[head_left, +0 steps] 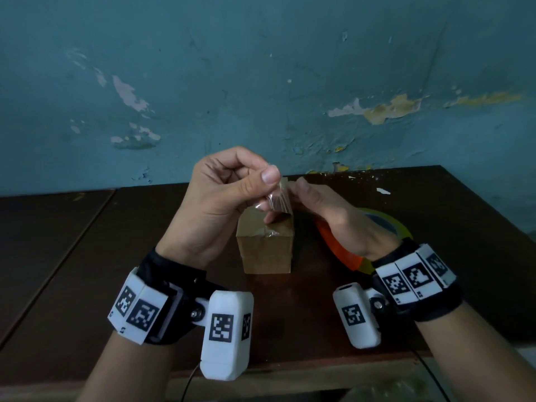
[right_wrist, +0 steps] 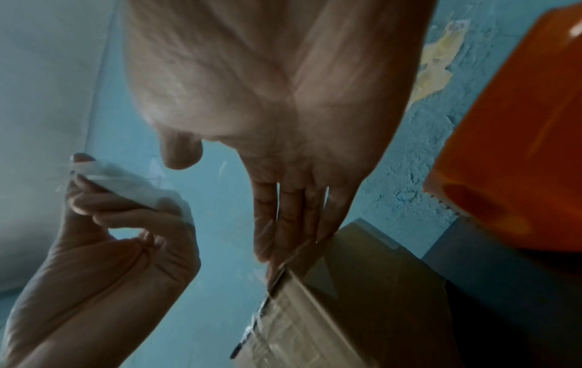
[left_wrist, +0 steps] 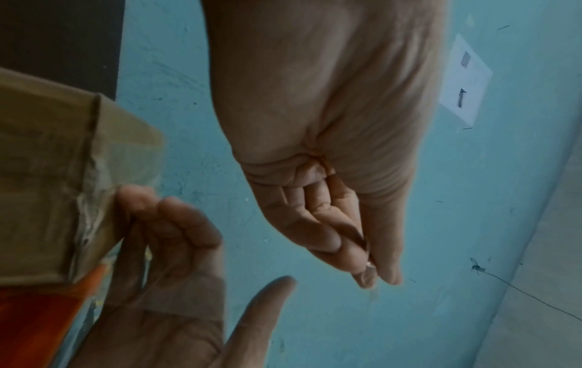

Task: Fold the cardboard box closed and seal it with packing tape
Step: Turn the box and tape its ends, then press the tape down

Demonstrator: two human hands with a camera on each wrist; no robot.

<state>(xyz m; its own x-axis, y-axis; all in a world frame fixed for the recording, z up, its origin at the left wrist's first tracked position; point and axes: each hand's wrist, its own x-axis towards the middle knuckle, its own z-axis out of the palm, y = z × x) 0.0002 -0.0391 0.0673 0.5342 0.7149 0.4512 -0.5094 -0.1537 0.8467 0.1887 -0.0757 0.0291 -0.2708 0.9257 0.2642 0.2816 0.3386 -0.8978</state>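
A small cardboard box stands upright on the dark wooden table, with shiny clear tape over its top seam. My left hand is raised above the box and pinches the crumpled end of a clear tape strip between thumb and fingers. That strip runs down to the box top. My right hand reaches in from the right with straight fingers that touch the box's upper edge, the thumb held apart. In the right wrist view the pinched tape looks white and wrinkled.
An orange tape dispenser with its tape roll lies on the table just right of the box, under my right wrist. A peeling blue wall stands close behind the table. The table's left half is bare wood.
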